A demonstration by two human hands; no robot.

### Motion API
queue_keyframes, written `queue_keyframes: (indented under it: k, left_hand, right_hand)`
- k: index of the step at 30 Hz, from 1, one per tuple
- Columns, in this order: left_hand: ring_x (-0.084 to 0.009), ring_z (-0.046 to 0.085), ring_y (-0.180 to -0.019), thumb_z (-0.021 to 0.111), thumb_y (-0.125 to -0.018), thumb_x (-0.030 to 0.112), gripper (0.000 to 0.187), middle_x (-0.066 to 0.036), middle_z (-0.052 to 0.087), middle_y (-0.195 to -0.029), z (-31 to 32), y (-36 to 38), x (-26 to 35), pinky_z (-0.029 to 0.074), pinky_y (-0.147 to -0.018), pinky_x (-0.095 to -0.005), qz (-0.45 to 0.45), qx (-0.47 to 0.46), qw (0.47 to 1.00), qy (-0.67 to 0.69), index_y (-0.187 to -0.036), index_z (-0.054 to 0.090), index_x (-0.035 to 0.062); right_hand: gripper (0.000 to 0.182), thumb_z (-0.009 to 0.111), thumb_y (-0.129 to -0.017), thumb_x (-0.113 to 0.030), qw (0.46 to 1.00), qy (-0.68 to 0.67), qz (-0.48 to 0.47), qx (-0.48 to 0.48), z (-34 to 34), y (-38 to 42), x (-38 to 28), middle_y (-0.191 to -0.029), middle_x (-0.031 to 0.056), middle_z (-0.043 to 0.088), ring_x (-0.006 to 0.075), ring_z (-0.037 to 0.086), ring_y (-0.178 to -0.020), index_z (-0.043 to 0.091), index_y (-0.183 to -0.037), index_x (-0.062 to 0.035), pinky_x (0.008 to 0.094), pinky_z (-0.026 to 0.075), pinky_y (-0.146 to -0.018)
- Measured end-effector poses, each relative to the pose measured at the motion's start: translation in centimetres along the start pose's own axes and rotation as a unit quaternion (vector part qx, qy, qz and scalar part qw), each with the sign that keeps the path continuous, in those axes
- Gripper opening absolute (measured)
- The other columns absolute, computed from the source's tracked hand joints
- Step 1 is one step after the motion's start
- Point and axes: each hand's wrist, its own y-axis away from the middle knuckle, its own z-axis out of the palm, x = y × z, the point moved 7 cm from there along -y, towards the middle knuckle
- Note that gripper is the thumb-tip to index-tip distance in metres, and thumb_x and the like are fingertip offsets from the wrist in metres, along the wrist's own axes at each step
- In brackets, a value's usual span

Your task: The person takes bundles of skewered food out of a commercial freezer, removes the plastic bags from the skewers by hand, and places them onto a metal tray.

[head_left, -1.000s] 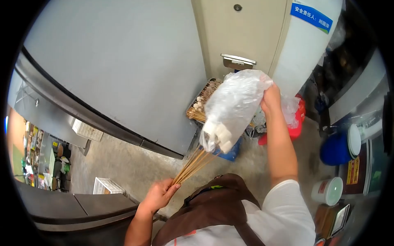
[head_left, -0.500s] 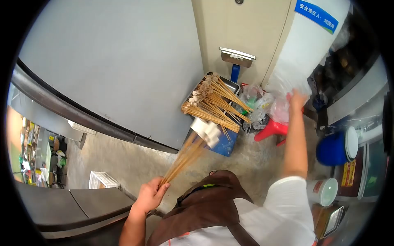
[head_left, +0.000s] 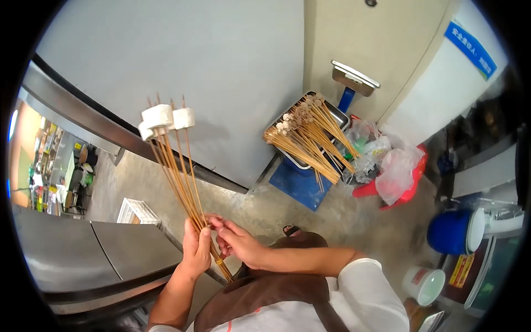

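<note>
My left hand (head_left: pixel 196 246) is wrapped round a bunch of long bamboo skewers (head_left: pixel 180 185), held upright and leaning left. Thick white pieces of food (head_left: pixel 159 116), whose kind I cannot make out, are threaded near the pointed tips. A yellow band (head_left: pixel 219 260) shows round the sticks below my hand. My right hand (head_left: pixel 239 242) is beside the sticks with its fingers curled against them; whatever it may hold is hidden. Farther off, many loaded skewers (head_left: pixel 310 141) lie across a metal tray (head_left: pixel 338 115) on a scale with a blue base (head_left: pixel 296 185).
Crumpled clear plastic bags (head_left: pixel 398 171) lie on a red stool (head_left: pixel 406 191) right of the tray. A blue drum (head_left: pixel 451 232) and a white bucket (head_left: pixel 425 285) stand at the right. A steel cabinet (head_left: pixel 138 249) borders the left, with a white crate (head_left: pixel 137 213) behind it.
My right hand has come back from the plastic bags to the skewers in my left hand. The bunch has swung left and more upright. The view has turned.
</note>
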Motion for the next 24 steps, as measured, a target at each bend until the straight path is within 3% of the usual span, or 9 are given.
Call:
queue_keyframes:
  k: [2,4,6,10,14,16,19,22,24]
  left_hand:
    - [-0.0209,0.055,-0.098,0.038,-0.099,0.018,0.024,-0.015,0.055,-0.111,0.5,0.2,-2.0,0.045,-0.085,-0.0324,-0.065,0.038,0.995,0.062,-0.113,0.039,-0.0013]
    - [-0.0195,0.055,-0.099,0.039,-0.099,0.019,0.025,-0.013,0.056,-0.113,1.1,0.0,-3.3,0.045,-0.084,-0.0306,-0.111,0.012,0.994,0.020,-0.114,0.039,-0.0004]
    - [-0.0153,0.052,-0.096,0.038,-0.099,0.027,0.031,-0.013,0.055,-0.114,1.6,-0.6,-2.2,0.044,-0.081,-0.0285,-0.050,-0.002,0.999,-0.012,-0.116,0.038,0.0007]
    - [-0.0177,0.054,-0.100,0.040,-0.099,0.028,0.035,-0.012,0.054,-0.119,2.6,-0.7,-3.3,0.044,-0.085,-0.0312,-0.150,-0.108,0.982,0.046,-0.120,0.043,0.0009]
    - [-0.0297,0.057,-0.103,0.047,-0.096,0.029,0.038,-0.018,0.057,-0.115,3.1,1.3,-5.3,0.045,-0.088,-0.0366,-0.221,-0.253,0.935,-0.117,-0.121,0.048,0.0004]
    - [-0.0358,0.058,-0.101,0.050,-0.094,0.029,0.038,-0.022,0.058,-0.112,3.7,3.0,-5.5,0.046,-0.086,-0.0382,-0.232,-0.310,0.903,-0.185,-0.120,0.050,0.0004]
    - [-0.0401,0.055,-0.101,0.055,-0.090,0.031,0.038,-0.023,0.058,-0.109,4.8,5.6,-5.7,0.045,-0.084,-0.0432,-0.266,-0.382,0.864,-0.192,-0.113,0.052,0.0012]
    - [-0.0403,0.056,-0.099,0.056,-0.089,0.031,0.035,-0.022,0.059,-0.105,5.2,9.1,-7.7,0.045,-0.082,-0.0443,-0.277,-0.421,0.831,-0.237,-0.107,0.052,0.0010]
    - [-0.0403,0.055,-0.099,0.055,-0.089,0.031,0.033,-0.021,0.059,-0.102,5.6,10.0,-8.3,0.045,-0.082,-0.0455,-0.295,-0.415,0.831,-0.225,-0.104,0.052,0.0013]
  right_hand:
    - [0.038,0.043,-0.097,-0.037,0.993,-0.113,0.002,0.018,0.5,1.1,-0.4,-0.104,0.0053,0.052,0.0146,0.053,-0.093,0.042,-0.124,-0.0103,0.0300,0.047,-0.074]
    - [0.041,0.045,-0.097,-0.038,0.986,-0.160,0.036,-0.010,1.2,1.5,0.5,-0.109,0.0059,0.050,0.0162,0.049,-0.106,0.041,-0.126,-0.0088,0.0363,0.043,-0.087]
    - [0.039,0.046,-0.097,-0.036,0.993,-0.115,0.020,0.020,0.6,1.3,0.1,-0.098,0.0047,0.052,0.0154,0.054,-0.089,0.042,-0.124,-0.0088,0.0332,0.046,-0.076]
    - [0.027,0.045,-0.098,-0.032,0.990,-0.058,0.047,0.121,-2.3,2.4,-1.8,-0.075,-0.0008,0.045,0.0074,0.038,-0.051,0.044,-0.115,-0.0116,0.0228,0.032,-0.045]
    - [0.029,0.048,-0.096,-0.031,0.947,0.156,0.010,0.282,-15.4,1.7,-4.2,-0.072,-0.0004,0.049,0.0067,0.042,-0.053,0.044,-0.116,-0.0103,0.0213,0.035,-0.044]
    - [0.026,0.053,-0.092,-0.027,0.800,0.474,-0.106,0.352,-23.7,2.2,-7.0,-0.078,0.0103,0.058,0.0216,0.055,-0.066,0.051,-0.105,-0.0049,0.0347,0.046,-0.061]
    - [0.028,0.056,-0.089,-0.025,0.772,0.507,-0.044,0.380,-32.9,2.9,-8.5,-0.092,0.0241,0.061,0.0414,0.058,-0.089,0.052,-0.104,-0.0022,0.0451,0.046,-0.076]
    - [0.028,0.055,-0.089,-0.026,0.709,0.592,-0.055,0.380,-37.4,2.2,-10.5,-0.093,0.0246,0.061,0.0418,0.058,-0.090,0.054,-0.103,-0.0018,0.0449,0.046,-0.078]
    - [0.027,0.056,-0.088,-0.024,0.726,0.579,-0.052,0.368,-39.2,1.3,-11.6,-0.088,0.0228,0.061,0.0394,0.059,-0.086,0.055,-0.102,-0.0010,0.0429,0.045,-0.075]
